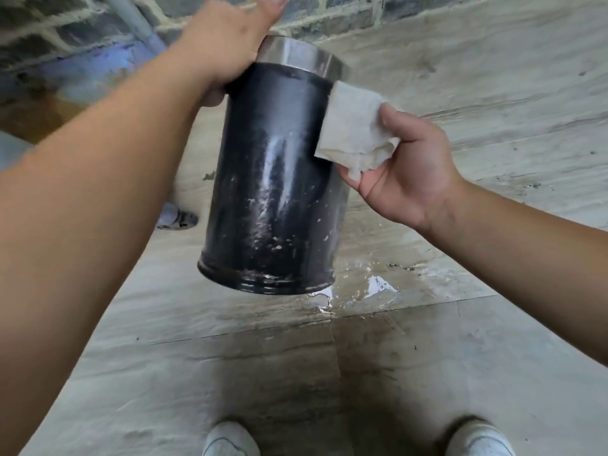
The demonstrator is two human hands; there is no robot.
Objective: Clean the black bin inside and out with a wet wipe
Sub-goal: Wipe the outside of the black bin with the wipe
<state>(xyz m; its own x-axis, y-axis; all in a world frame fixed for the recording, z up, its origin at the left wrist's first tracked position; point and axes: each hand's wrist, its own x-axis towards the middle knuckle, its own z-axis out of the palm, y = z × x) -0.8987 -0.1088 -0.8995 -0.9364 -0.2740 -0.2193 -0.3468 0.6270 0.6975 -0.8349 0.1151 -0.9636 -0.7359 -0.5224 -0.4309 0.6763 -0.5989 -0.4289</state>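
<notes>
Bin: the black bin (276, 179) is held in the air above the floor, between the two hands, its silver rim band (296, 55) at the far end and its base toward the person.
Long axis: runs away from the person and slightly tilted, so the rim end is farthest and the base end hangs nearest the feet.
Left hand: the left hand (223, 51) grasps the bin at the rim end, the thumb stretched past the rim, carrying its weight.
Right hand: the right hand (404, 172) is clenched on a crumpled wet wipe (355, 126), pinching it between thumb and fingers.
Key relation: the bin lies directly to the left of the right hand; the wipe touches the bin's right side wall just below the silver band. A stroke along the wall toward the base looks the likely next move, and the right hand is the nearer one for it.
Bin surface: glossy, wet, streaked with pale specks near the base.
Floor: pale tiled floor (427, 373) with a puddle (371, 284) below the right hand.
Room: a dark brick wall (345, 11) beyond the left hand; two white shoes (230, 439) at the bottom edge.
</notes>
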